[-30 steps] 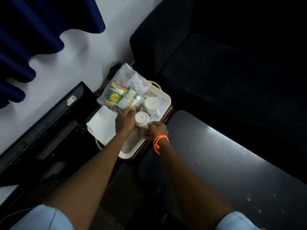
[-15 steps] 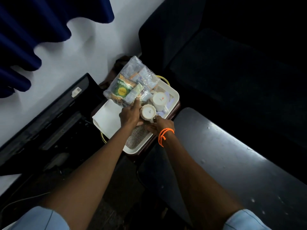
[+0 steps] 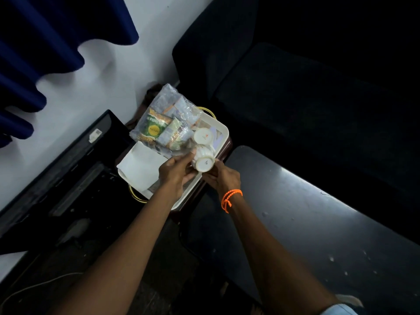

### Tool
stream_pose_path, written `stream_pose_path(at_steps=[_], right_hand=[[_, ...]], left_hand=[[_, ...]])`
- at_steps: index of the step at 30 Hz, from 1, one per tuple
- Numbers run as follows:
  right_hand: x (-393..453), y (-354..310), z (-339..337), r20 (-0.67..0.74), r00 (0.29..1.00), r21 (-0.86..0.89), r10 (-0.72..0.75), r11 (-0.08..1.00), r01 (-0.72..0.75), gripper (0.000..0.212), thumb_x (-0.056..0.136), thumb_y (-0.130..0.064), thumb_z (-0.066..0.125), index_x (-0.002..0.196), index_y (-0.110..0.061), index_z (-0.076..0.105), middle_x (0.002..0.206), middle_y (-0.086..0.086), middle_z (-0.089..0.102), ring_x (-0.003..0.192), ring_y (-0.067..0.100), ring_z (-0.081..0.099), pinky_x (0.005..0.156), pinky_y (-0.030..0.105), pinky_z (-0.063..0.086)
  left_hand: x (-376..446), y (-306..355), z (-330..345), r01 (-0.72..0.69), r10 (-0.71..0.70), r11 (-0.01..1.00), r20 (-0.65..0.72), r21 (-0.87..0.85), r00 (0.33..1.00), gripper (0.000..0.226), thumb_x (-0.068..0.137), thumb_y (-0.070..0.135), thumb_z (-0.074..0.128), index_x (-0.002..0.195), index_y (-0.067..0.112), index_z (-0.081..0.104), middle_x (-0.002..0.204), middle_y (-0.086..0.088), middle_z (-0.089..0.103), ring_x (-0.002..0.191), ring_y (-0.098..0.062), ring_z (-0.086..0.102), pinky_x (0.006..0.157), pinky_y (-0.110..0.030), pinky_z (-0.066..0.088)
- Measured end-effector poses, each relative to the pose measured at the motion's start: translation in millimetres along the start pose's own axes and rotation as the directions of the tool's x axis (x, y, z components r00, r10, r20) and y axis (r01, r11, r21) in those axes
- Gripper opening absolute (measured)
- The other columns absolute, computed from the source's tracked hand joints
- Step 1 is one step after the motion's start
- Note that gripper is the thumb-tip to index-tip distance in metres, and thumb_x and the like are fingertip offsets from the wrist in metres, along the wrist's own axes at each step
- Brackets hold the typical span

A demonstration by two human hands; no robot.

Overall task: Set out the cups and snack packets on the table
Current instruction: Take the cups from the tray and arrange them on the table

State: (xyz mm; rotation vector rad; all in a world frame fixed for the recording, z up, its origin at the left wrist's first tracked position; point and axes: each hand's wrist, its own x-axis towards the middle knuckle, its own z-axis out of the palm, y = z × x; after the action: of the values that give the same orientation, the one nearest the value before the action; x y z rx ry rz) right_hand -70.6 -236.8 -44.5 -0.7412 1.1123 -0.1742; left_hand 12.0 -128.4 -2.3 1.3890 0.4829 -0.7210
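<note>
A long dark glossy table (image 3: 318, 223) lies at right, beside a white rectangular plastic tray (image 3: 221, 130). On the tray rests a clear plastic bag of snack packets (image 3: 163, 123), one green with a yellow disc. A white ribbed ceramic cup (image 3: 203, 159), tipped with its base toward the camera, is gripped by the left hand (image 3: 176, 172) and right hand (image 3: 223, 178) above the tray. Another upturned white cup (image 3: 203, 137) stands behind it.

Tray (image 3: 223, 128) crowded: packet bag (image 3: 163, 123), 2nd cup (image 3: 203, 137); table (image 3: 306, 212) open
</note>
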Motion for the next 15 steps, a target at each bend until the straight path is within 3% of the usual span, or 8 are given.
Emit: stream_pose_path(at_steps=[3, 5, 8, 10, 12, 15], right_hand=[[-7, -7, -29, 0.059, 0.998, 0.136, -0.003, 0.991, -0.005, 0.028, 0.083, -0.019, 0.070, 0.098, 0.004, 0.072, 0.097, 0.024, 0.076, 0.090, 0.034, 0.076, 0.071, 0.035, 0.062], [-12, -13, -52, 0.090, 0.996, 0.154, -0.014, 0.988, 0.000, 0.020, 0.081, -0.016, 0.065, 0.089, 0.001, 0.071, 0.096, 0.024, 0.076, 0.090, 0.035, 0.076, 0.072, 0.036, 0.061], [-21, -16, -92, 0.112, 0.993, 0.147, -0.036, 0.989, 0.019, 0.015, 0.070, -0.017, 0.067, 0.076, -0.006, 0.074, 0.093, 0.022, 0.076, 0.086, 0.033, 0.076, 0.071, 0.037, 0.061], [-29, -17, -123, 0.111, 0.993, 0.076, -0.048, 0.996, 0.040, 0.024, 0.067, -0.021, 0.067, 0.084, -0.007, 0.077, 0.100, 0.020, 0.076, 0.090, 0.031, 0.075, 0.071, 0.036, 0.060], [-39, -19, -152, 0.089, 0.994, -0.056, -0.061, 0.996, 0.066, 0.029, 0.076, -0.018, 0.062, 0.098, -0.007, 0.077, 0.106, 0.018, 0.076, 0.093, 0.028, 0.073, 0.070, 0.035, 0.058], [-51, -23, -194, 0.034, 0.996, -0.176, -0.084, 0.980, 0.088, 0.033, 0.084, -0.004, 0.053, 0.110, -0.003, 0.075, 0.098, 0.018, 0.074, 0.075, 0.025, 0.064, 0.061, 0.027, 0.052]], left_hand=[[-13, -10, 11, 0.069, -0.058, 0.996, 0.193, -0.051, 0.979, 0.059, 0.085, 0.014, 0.081, 0.136, -0.002, 0.057, 0.127, -0.022, 0.069, 0.117, -0.033, 0.069, 0.103, -0.050, 0.055], [-20, -20, 18, 0.104, -0.094, 0.994, 0.324, -0.015, 0.941, 0.055, 0.086, 0.012, 0.077, 0.135, -0.006, 0.058, 0.133, -0.023, 0.066, 0.124, -0.033, 0.065, 0.106, -0.047, 0.053], [-29, -41, 28, 0.191, -0.205, 0.978, 0.476, 0.079, 0.855, 0.049, 0.080, 0.011, 0.077, 0.124, -0.008, 0.065, 0.127, -0.022, 0.070, 0.125, -0.032, 0.064, 0.098, -0.039, 0.058], [-33, -57, 39, 0.225, -0.288, 0.957, 0.530, 0.182, 0.797, 0.047, 0.079, 0.013, 0.078, 0.121, -0.005, 0.068, 0.126, -0.020, 0.071, 0.124, -0.030, 0.065, 0.096, -0.037, 0.059], [-35, -74, 50, 0.219, -0.340, 0.938, 0.576, 0.270, 0.744, 0.044, 0.080, 0.014, 0.079, 0.121, -0.001, 0.071, 0.128, -0.019, 0.070, 0.123, -0.028, 0.066, 0.098, -0.037, 0.058], [-43, -101, 67, 0.120, -0.384, 0.902, 0.642, 0.416, 0.664, 0.049, 0.080, 0.015, 0.083, 0.127, 0.007, 0.070, 0.132, -0.014, 0.070, 0.126, -0.024, 0.065, 0.103, -0.034, 0.054]])
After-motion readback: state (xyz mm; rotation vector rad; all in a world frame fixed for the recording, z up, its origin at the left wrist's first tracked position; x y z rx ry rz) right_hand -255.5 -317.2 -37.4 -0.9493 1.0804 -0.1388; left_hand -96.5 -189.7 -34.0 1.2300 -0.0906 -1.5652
